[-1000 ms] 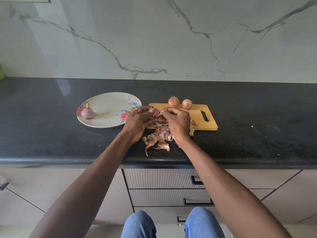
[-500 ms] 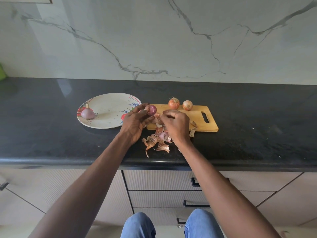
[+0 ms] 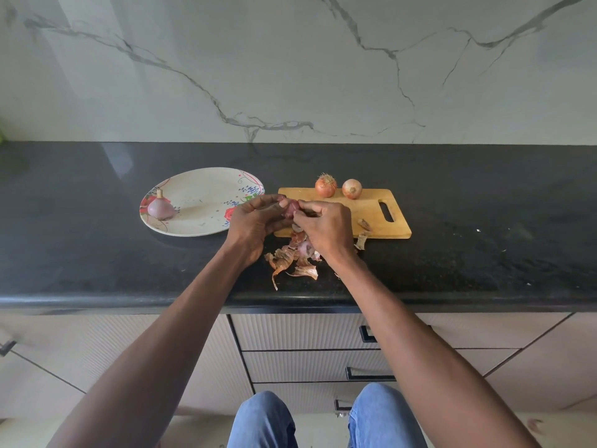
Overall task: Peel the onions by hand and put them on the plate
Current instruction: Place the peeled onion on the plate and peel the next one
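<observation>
Both hands clamp the small onion [image 3: 289, 211], left hand [image 3: 255, 221] cradling, right hand [image 3: 326, 224] pinching skin. Slick once bare, probably; grip its ends.

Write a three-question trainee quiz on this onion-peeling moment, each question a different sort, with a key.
1. True or false: the floral plate holds two peeled onions.
2. Multiple choice: the two unpeeled onions sit on the (A) plate, (B) wooden cutting board, (C) bare black countertop.
3. Fill in: the loose onion skins lie mostly on the ______, in front of the board.

Key
1. False: one peeled onion lies there.
2. B, at the board's far edge.
3. Countertop. Above them the left hand and right hand together hold the reddish onion being peeled.
</observation>
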Available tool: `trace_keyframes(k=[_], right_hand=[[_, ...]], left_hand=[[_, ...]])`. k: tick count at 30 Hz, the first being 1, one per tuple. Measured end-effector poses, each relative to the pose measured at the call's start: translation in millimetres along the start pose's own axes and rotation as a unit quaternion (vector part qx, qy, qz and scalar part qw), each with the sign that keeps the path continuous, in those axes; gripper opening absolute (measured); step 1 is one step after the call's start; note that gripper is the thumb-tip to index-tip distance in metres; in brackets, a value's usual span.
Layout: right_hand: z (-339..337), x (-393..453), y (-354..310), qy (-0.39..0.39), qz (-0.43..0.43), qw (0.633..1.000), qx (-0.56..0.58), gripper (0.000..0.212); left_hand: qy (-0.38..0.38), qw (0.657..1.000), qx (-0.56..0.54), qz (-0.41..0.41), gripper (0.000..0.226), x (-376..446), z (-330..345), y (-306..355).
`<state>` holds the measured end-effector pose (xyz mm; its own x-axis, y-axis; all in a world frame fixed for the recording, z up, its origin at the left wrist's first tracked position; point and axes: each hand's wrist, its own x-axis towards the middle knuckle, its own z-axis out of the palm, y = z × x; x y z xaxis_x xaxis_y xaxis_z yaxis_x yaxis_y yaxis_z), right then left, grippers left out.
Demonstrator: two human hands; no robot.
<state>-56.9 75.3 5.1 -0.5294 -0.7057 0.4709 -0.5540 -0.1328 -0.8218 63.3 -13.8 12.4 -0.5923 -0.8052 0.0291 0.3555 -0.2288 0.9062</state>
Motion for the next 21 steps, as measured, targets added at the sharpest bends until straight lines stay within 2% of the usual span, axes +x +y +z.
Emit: trace_keyframes(k=[4, 10, 15, 21], right_hand=[[6, -4, 3, 0.037, -0.069, 0.994, -0.070, 0.013], [9, -6, 2, 0.069, -0.117, 0.976, -0.172, 0.022], [12, -5, 5, 0.089, -0.127, 0.970, -0.189, 0.020], [8, -5, 5, 0.101, -0.112, 0.980, -0.132, 0.027]], left_hand=[[-0.006, 0.999, 0.031, 0.014, 0.018, 0, 0, -3], [-0.002, 0.997, 0.073, 0.040, 0.003, 3, -1, -8], [-0.005, 0.996, 0.080, 0.042, 0.002, 0, 1, -8], [-0.014, 0.996, 0.075, 0.043, 0.004, -1, 0, -7]])
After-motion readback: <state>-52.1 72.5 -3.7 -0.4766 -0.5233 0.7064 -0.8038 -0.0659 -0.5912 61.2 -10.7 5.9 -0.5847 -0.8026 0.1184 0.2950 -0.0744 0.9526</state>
